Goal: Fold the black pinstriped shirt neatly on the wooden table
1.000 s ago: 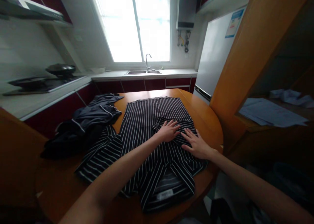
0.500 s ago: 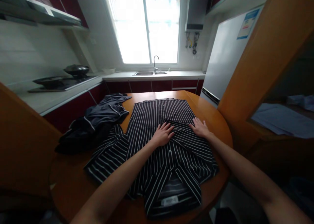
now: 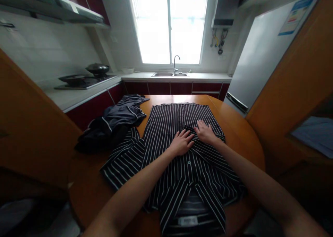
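Observation:
A black shirt with white stripes (image 3: 166,126) lies spread on the round wooden table (image 3: 239,136), its collar and label toward me. The sleeve on the right is folded across the shirt's front, while the left one sticks out to the side. My left hand (image 3: 182,143) rests flat on the shirt's middle, fingers spread, by the end of the folded sleeve. Just to its right, my right hand (image 3: 205,132) lies on the shirt with fingers extended, beside the folded sleeve's upper edge. Neither hand grips the cloth.
A heap of dark clothes (image 3: 117,119) with white piping lies at the table's left, touching the striped shirt's left sleeve. Beyond are a counter with a sink (image 3: 163,74), a stove with pans (image 3: 97,69) at left and a fridge (image 3: 252,53) at right.
My right hand has moved left over the shirt, from its right edge to beside my left hand. My left hand stays on the same spot of cloth. The view has shifted slightly.

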{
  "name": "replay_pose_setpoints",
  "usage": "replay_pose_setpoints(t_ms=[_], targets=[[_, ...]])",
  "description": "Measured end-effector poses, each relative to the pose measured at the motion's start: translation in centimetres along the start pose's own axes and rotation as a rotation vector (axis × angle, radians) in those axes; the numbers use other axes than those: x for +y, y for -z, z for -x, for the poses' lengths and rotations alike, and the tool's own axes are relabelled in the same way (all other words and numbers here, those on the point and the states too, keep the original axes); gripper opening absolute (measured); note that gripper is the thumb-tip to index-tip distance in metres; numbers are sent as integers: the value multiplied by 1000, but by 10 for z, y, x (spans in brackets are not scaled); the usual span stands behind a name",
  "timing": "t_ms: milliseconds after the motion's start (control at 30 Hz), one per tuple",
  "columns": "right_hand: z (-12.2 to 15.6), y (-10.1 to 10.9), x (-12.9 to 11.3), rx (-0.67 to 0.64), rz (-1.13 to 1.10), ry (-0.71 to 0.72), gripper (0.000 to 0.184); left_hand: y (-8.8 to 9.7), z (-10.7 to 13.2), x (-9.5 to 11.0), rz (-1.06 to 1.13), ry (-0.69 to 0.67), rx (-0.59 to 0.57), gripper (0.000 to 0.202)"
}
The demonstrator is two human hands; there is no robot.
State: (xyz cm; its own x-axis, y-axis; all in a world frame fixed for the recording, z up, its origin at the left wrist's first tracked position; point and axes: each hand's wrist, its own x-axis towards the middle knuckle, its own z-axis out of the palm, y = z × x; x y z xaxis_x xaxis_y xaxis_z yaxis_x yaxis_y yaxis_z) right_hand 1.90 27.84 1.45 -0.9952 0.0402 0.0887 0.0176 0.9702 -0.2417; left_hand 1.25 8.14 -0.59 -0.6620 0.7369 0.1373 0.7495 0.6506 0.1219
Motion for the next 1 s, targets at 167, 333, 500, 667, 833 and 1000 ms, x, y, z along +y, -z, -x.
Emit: replay_pose_setpoints(t_ms=[167,333,500,667,833,1000], targets=[[5,-38,-6,71,43,92,59,-2,1,2,16,6,11,60],[3,-46,4,65,52,99,57,-4,-5,-6,66,176,35,67],[3,-41,-1,92,28,83,60,-1,-7,-15,36,338,69,68],[8,-34,-9,159,-26,233,59,-2,-5,-9,-20,180,126,60],[11,-43,-8,15,-8,355,59,-8,-3,-5,-29,192,45,60],[9,-56,2,25,22,372,60,-8,0,-1,-49,245,64,60]])
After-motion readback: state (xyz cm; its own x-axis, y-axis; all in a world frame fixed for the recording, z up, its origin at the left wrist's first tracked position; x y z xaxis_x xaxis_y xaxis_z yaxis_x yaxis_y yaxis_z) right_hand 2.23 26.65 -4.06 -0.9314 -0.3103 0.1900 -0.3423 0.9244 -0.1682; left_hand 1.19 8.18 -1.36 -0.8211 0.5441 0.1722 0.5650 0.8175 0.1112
